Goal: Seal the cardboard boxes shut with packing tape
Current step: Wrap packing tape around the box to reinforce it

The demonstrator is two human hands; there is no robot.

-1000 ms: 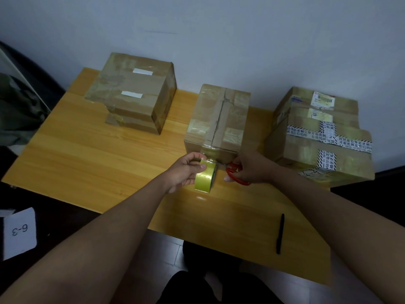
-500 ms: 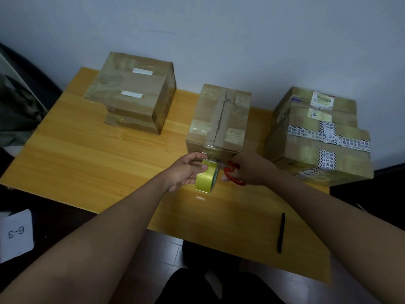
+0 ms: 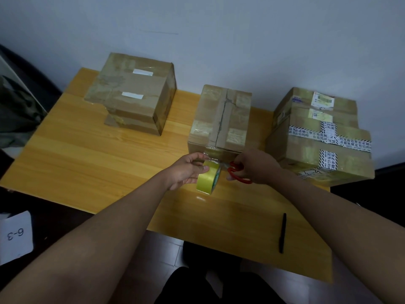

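Note:
Three cardboard boxes stand on the wooden table (image 3: 92, 167). The middle box (image 3: 221, 119) has a dark seam down its top, and clear tape runs from its front edge down to a yellow tape roll (image 3: 208, 177). My left hand (image 3: 186, 171) grips that roll just in front of the box. My right hand (image 3: 255, 165) holds red-handled scissors (image 3: 237, 175) right beside the roll, their blades at the stretched tape and mostly hidden.
A taped box (image 3: 133, 99) stands at the back left and a larger box (image 3: 320, 137) with printed white tape at the right. A black pen (image 3: 282, 232) lies near the front edge. A paper marked 6-3 (image 3: 15, 235) lies on the floor at left.
Both hands have stayed at the front of the middle box. The roll has tilted slightly and the scissors have closed in a little on the tape.

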